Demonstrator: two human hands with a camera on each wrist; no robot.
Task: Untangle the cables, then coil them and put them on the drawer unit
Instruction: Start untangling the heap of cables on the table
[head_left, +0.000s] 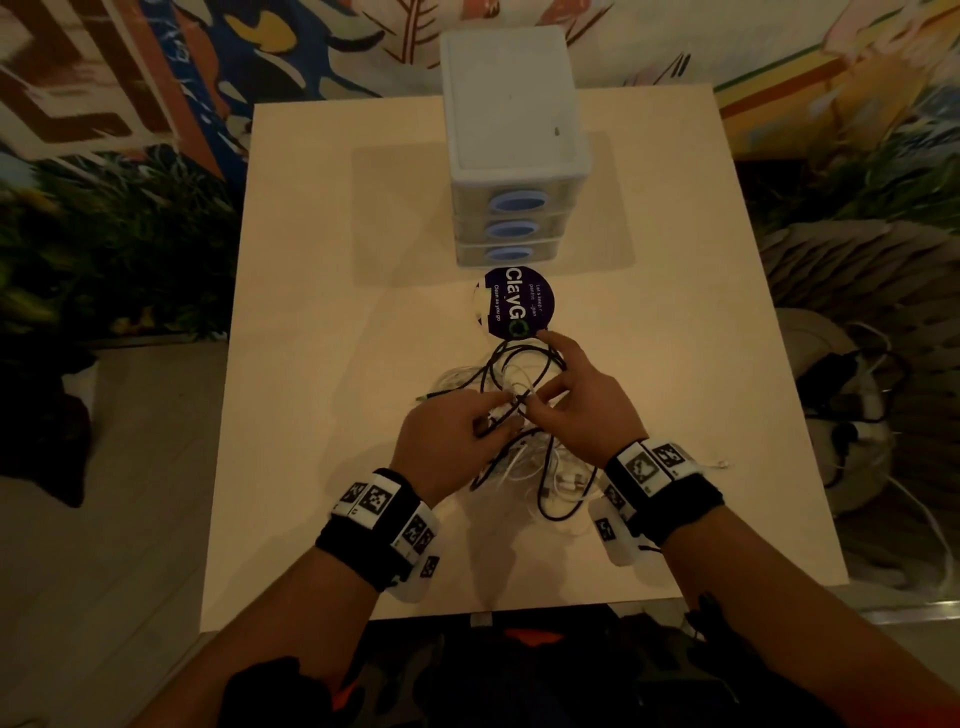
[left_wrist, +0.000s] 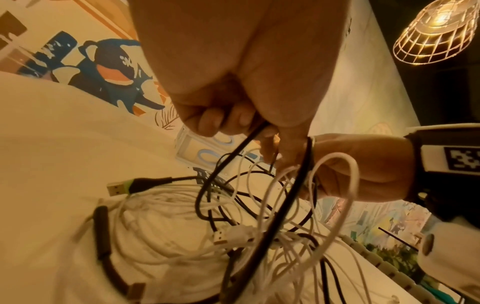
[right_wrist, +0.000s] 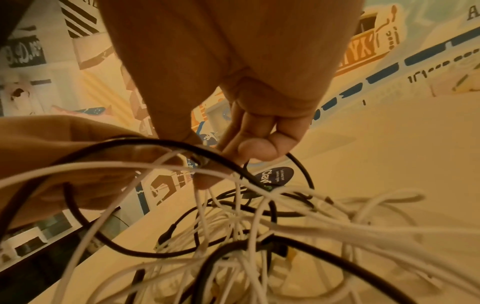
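Observation:
A tangle of black and white cables (head_left: 524, 457) lies on the pale table (head_left: 322, 364), in front of the white drawer unit (head_left: 511, 104). Both hands are in the top of the tangle, fingertips almost meeting. My left hand (head_left: 501, 413) has its fingers curled round a thick black cable (left_wrist: 233, 152). My right hand (head_left: 537, 397) pinches strands of the tangle between thumb and fingers, while its index finger (head_left: 550, 340) points away. A black USB plug with a green collar (left_wrist: 124, 187) and a white plug (left_wrist: 233, 236) lie loose on the table. White loops (right_wrist: 259, 216) hang under my right hand.
A round dark "ClayGo" sticker (head_left: 519, 304) lies between the tangle and the drawer unit. The unit's flat top is bare. Bags and loose cords (head_left: 841, 405) sit on the floor right of the table. A wire-caged lamp (left_wrist: 436, 30) hangs overhead.

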